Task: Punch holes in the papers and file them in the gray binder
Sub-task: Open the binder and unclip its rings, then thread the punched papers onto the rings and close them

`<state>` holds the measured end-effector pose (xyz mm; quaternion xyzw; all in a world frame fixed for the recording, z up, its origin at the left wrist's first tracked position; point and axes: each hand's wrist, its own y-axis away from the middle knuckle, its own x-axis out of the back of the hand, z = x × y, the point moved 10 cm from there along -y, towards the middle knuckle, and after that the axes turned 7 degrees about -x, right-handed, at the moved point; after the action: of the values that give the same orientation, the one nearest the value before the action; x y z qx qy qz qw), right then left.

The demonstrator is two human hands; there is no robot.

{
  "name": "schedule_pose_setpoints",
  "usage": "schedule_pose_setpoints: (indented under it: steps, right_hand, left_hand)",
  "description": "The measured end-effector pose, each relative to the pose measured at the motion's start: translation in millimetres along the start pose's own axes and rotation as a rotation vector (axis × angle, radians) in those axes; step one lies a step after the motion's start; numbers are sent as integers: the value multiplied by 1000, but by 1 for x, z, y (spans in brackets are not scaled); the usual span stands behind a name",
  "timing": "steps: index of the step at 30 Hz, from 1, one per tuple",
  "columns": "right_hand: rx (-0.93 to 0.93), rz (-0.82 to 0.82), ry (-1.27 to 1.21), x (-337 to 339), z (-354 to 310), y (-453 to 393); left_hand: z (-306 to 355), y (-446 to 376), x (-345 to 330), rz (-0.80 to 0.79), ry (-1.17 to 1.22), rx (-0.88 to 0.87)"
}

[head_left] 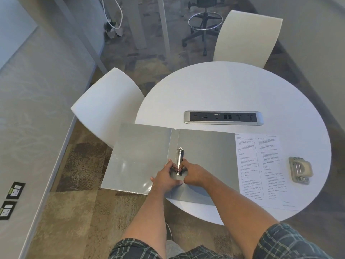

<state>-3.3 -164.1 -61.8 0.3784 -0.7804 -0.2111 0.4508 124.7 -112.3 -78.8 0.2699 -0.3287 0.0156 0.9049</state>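
Note:
The gray binder (205, 146) lies open on the round white table (233, 86), its left cover overhanging the table edge. A metal ring mechanism (180, 157) runs along its spine. My left hand (165, 177) and my right hand (193, 173) meet at the lower ring, with fingers of both pinching it from either side. The printed papers (261, 171) lie flat to the right of the binder. A gray hole punch (300, 170) sits further right, apart from both hands.
A silver power and data socket strip (224, 117) is set into the table behind the binder. Two white chairs stand at the table, one at the left (106, 105) and one at the back (248, 36). A black office stool (203, 25) stands beyond.

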Motion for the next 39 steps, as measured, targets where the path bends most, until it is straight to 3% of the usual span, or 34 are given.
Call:
schedule_pose_setpoints:
  steps: [6,10,14,17,22,26,31,39]
  right_hand:
    - [21,-11,-27,1,3,0]
    - [27,-40,-20,-2,5,-2]
    - [33,-34,-73,6,15,-1]
    - [64,-45,-25,10,29,8]
    - [104,36,7,22,55,20]
    - [60,314,-112,57,85,34]
    - [-141,678,-239,98,156,75]
    - [-569,854,-200,115,254,132]
  left_hand:
    - [-2,-3,-1,12,128,-20]
    - [0,-1,1,-8,77,2]
    - [11,7,-3,21,-76,-23]
    - [22,17,-12,126,-267,-49]
    - [65,40,-34,283,-467,-288]
    - [98,42,-67,147,-478,-444]
    - [130,36,-114,-65,-537,-522]
    - [169,32,-183,-311,-696,-605]
